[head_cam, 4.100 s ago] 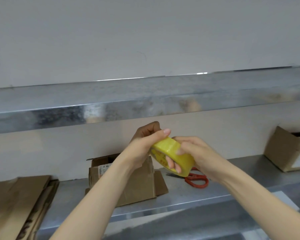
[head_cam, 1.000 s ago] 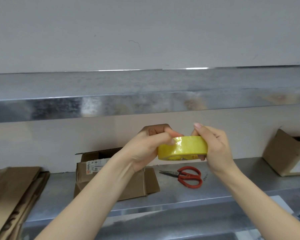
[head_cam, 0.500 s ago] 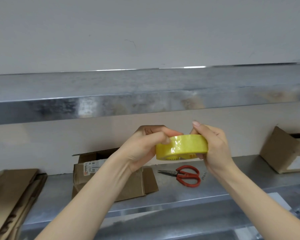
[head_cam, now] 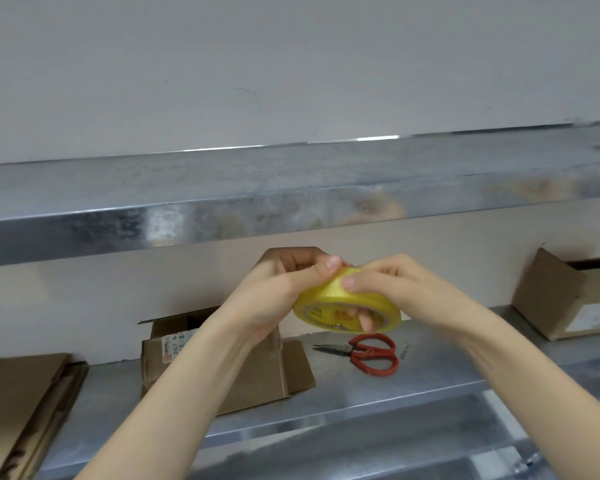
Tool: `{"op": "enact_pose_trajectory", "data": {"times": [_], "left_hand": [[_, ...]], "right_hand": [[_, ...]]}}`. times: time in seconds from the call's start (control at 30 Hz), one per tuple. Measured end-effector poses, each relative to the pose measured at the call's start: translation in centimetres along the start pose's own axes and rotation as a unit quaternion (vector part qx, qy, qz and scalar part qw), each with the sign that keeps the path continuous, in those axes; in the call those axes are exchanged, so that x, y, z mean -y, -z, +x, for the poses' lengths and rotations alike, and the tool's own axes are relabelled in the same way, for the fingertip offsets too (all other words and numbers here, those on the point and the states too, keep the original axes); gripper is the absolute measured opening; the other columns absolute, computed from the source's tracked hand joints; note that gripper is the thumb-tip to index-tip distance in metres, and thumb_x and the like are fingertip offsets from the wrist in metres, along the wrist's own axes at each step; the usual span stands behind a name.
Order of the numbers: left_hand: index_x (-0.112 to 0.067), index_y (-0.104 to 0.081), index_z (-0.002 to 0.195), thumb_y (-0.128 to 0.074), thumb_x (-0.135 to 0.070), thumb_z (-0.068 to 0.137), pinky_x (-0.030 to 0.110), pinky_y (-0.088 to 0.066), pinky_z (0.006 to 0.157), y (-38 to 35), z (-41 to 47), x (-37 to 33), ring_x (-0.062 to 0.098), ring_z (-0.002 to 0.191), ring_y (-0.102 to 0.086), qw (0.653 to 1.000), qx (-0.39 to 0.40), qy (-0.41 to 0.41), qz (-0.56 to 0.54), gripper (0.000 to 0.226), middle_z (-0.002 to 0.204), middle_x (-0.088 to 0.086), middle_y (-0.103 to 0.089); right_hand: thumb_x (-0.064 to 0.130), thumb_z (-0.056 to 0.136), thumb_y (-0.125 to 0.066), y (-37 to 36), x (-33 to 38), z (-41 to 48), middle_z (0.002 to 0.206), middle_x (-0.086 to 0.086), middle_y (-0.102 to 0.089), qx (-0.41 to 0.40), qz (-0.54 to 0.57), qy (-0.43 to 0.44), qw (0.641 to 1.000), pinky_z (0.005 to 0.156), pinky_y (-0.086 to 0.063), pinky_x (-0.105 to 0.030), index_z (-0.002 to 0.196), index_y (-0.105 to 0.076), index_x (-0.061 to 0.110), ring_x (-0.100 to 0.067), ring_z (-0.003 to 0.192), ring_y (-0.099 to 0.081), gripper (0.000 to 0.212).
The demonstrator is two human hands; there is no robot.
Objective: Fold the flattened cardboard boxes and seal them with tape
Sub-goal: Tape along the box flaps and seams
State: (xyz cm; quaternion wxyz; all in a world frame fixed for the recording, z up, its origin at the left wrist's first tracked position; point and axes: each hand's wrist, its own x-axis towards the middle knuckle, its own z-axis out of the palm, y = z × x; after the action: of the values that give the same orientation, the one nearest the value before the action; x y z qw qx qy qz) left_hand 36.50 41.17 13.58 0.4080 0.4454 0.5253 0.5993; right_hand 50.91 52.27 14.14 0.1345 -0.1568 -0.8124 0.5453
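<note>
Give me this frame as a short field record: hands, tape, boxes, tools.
left hand: grips tape roll
right hand: grips same tape roll, thumb on its band
tape roll: yellow, held above shelf
open box: on shelf, behind left forearm
flattened cardboard: far left
scissors: red handles, lying on shelf, untouched
second box: far right on shelf

A single head-worn camera is looking forward and slightly down from the person's own standpoint, facing a wall [head_cam: 291,64] square on. It is sitting just higher than the upper shelf [head_cam: 222,188], so that shelf's top is showing across mid-frame, with the lower shelf [head_cam: 430,379] lying beneath. Both forearms are entering from the bottom edge, and the left hand [head_cam: 278,296] and right hand [head_cam: 409,292] are holding the tape [head_cam: 326,299] close to the lens, near centre. The wide lens is bowing the shelf edges slightly.
</note>
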Motion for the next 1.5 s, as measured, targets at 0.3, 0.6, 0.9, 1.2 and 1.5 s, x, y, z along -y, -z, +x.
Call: {"op": "enact_pose_trajectory", "data": {"times": [0.3,0.6,0.9,1.2,1.5], "left_hand": [[-0.003,-0.074,0.093,-0.058,-0.029,0.085,0.029,-0.054,0.071,0.6,-0.6,-0.2,0.025,0.079,-0.067,1.0,0.023,0.018,0.011,0.031,0.085,0.017,-0.071],[-0.017,-0.079,0.083,-0.069,-0.02,0.066,0.026,-0.053,0.078,0.7,-1.3,-0.7,0.015,0.086,-0.067,0.996,0.078,0.019,-0.025,0.02,0.09,0.005,-0.074],[-0.022,-0.077,0.067,-0.065,-0.027,0.049,0.019,-0.047,0.072,-0.2,-1.2,-0.7,0.007,0.076,-0.061,0.996,0.069,0.049,-0.003,0.022,0.077,-0.003,-0.071],[-0.02,-0.078,0.075,-0.065,-0.022,0.048,0.019,-0.05,0.072,-0.3,-1.1,0.0,0.008,0.08,-0.064,0.994,0.09,0.062,-0.028,0.03,0.084,-0.001,-0.072],[-0.018,-0.078,0.086,-0.078,-0.016,0.077,0.028,-0.053,0.092,0.2,-0.8,-2.6,0.01,0.092,-0.071,0.96,0.057,-0.044,0.272,0.01,0.091,-0.005,-0.076]], "right_hand": [[0.043,0.052,-0.05,-0.6,-0.2,-0.5,0.045,-0.01,-0.053,0.032,0.058,-0.013,0.998,0.054,-0.042,-0.019,0.057,-0.064,0.004,-0.013,0.044,-0.05,0.042],[0.036,0.06,-0.051,-0.8,-0.8,-1.3,0.044,-0.005,-0.05,-0.014,0.05,0.086,0.995,0.051,-0.037,-0.024,0.055,-0.048,-0.009,-0.012,0.047,-0.046,0.045],[0.028,0.072,-0.05,-1.2,-2.4,-1.5,0.043,-0.002,-0.042,-0.092,-0.025,0.198,0.976,0.054,-0.032,-0.02,0.055,-0.046,0.009,-0.013,0.044,-0.035,0.027],[0.03,0.071,-0.054,-0.5,-2.8,-1.3,0.051,0.003,-0.044,-0.041,0.028,0.171,0.984,0.05,-0.033,-0.018,0.059,-0.054,0.019,-0.006,0.049,-0.042,0.016],[0.042,0.064,-0.051,-0.1,-2.6,-1.2,0.043,0.004,-0.033,-0.122,-0.051,0.095,0.987,0.046,-0.024,-0.029,0.047,-0.038,0.006,-0.008,0.044,-0.031,0.042]]}}
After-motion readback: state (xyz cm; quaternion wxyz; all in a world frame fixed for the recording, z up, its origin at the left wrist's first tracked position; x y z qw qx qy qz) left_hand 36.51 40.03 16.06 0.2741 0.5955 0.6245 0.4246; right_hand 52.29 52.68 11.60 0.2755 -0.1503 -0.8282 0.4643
